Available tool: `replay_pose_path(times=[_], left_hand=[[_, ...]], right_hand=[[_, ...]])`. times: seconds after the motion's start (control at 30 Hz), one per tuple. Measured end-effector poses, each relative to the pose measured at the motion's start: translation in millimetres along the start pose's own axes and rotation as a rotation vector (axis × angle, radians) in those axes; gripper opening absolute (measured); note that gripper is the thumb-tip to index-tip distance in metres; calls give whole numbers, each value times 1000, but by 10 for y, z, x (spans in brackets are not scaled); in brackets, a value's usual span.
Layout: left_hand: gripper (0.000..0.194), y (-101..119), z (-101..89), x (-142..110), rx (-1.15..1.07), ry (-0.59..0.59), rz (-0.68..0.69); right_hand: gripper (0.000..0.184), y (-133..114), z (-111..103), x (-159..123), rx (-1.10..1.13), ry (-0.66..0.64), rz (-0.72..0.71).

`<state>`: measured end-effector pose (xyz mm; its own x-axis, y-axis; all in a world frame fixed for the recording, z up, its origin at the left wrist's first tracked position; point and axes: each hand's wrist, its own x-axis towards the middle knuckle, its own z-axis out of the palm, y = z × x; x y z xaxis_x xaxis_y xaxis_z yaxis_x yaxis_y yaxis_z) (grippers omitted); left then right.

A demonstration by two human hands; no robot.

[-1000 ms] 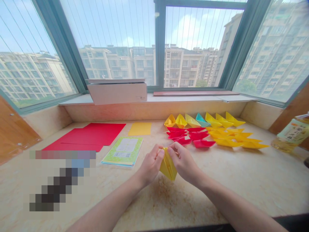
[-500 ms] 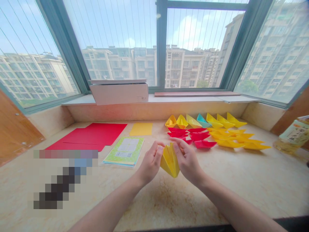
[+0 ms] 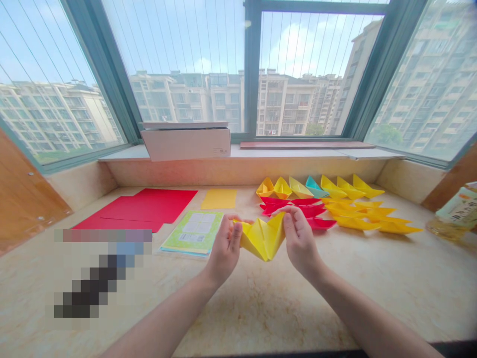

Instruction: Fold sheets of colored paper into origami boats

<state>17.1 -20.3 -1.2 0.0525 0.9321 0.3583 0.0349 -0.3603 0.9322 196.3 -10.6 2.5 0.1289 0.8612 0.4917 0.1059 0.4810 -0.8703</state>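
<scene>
A yellow folded paper boat [image 3: 264, 238] is held up above the counter, its two ends spread apart and a crease running down its middle. My left hand [image 3: 226, 243] pinches its left end between thumb and fingers. At the opposite end, my right hand [image 3: 299, 236] grips the other corner the same way. Just beyond my hands stand finished paper boats in rows: red boats [image 3: 316, 223], yellow boats [image 3: 400, 226] to their right, and a back row with a teal boat [image 3: 315, 186] among yellow ones.
Red paper sheets [image 3: 134, 211] lie on the left of the marble-patterned counter [image 3: 238, 308]. Nearby are a yellow square sheet [image 3: 219, 198] and a green paper pack [image 3: 194, 232]. A bottle [image 3: 452, 211] stands far right; a white box [image 3: 188, 144] rests on the sill. One patch at left is pixelated.
My hands have moved apart, pulling the yellow paper from a narrow folded diamond into a wider boat shape. The paper has risen slightly.
</scene>
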Motion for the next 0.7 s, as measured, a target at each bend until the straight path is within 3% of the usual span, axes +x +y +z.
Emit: replay_pose_path(times=[0.13, 0.27, 0.37, 0.63, 0.7], left_hand=[[36, -6, -33, 17, 2, 39, 60], [30, -11, -65, 29, 16, 84, 81], [32, 3, -72, 34, 46, 119, 63], [30, 17, -65, 42, 29, 156, 66], [30, 14, -65, 44, 28, 164, 66]], right_hand=[[30, -87, -40, -27, 151, -237, -37], [75, -91, -88, -69, 188, -493, -16], [91, -35, -92, -88, 132, -509, 11], [99, 32, -27, -83, 139, -434, -12], [91, 35, -16, -73, 93, -416, -40]])
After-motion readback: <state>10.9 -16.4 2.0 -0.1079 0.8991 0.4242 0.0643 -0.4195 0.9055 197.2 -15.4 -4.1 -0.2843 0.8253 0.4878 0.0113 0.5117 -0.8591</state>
